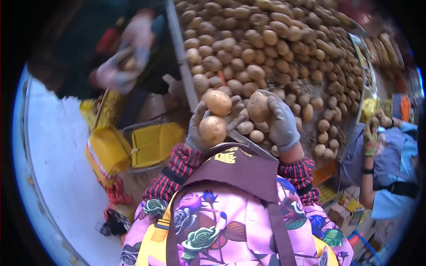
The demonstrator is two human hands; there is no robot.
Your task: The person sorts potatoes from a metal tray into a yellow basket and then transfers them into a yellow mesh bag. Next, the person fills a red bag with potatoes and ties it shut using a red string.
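Note:
My left hand (198, 131), in a grey glove, holds two potatoes (215, 116), one stacked above the other. My right hand (280, 123), also gloved in grey, grips a single potato (258, 106). Both hands are raised just in front of the near edge of a large heap of potatoes (275, 48) that fills a wide tray. My sleeves are red plaid over a floral pink apron.
A metal rail (182, 57) borders the heap on the left. Yellow bags (133, 144) lie on the ground at the left. Another person's gloved hands (124, 57) work at the upper left. A person in blue (390, 168) stands at the right by boxes (341, 208).

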